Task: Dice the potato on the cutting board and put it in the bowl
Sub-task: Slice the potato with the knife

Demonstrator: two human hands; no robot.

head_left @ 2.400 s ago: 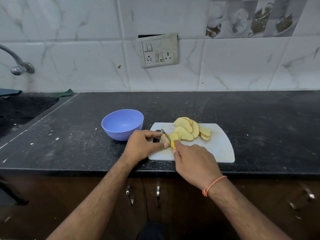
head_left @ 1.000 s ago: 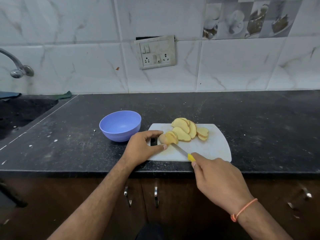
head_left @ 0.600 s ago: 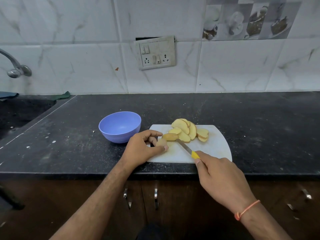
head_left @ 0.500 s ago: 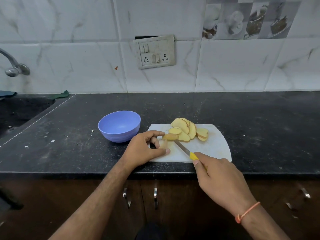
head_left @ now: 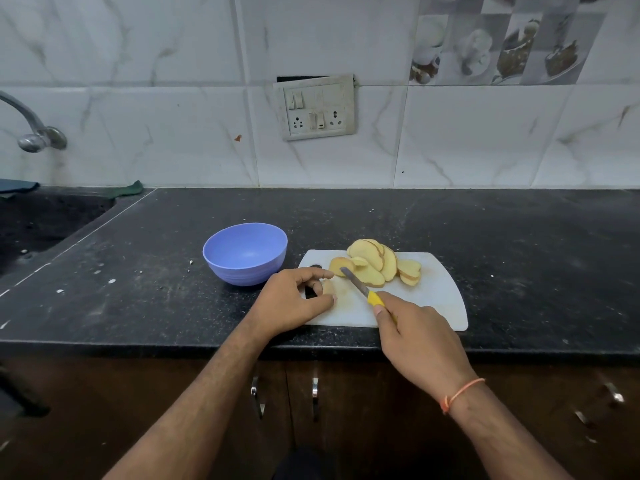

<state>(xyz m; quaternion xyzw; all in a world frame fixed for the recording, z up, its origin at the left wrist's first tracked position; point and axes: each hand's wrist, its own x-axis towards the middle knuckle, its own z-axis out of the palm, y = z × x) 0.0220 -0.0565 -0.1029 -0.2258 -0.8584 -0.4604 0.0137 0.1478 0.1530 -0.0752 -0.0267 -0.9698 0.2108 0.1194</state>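
Grip state: right hand is curled round the yellow handle of a knife, narrow blade angled up-left onto the slices; left hand has thumb and fingers curled in a pinch on a small potato end piece at the board's left side. Potato slices are fanned in an overlapping pile at centre frame on the cutting board, pale yellow flesh, thin tan skin on the edges. Slicing is judged mostly done; no dice are seen yet, and the bowl, just left of the board on the surface, shows nothing inside. Cross-cutting and transfer are left. Board is white plastic with rounded corners; bowl is smooth lilac plastic; surface is black speckled stone.
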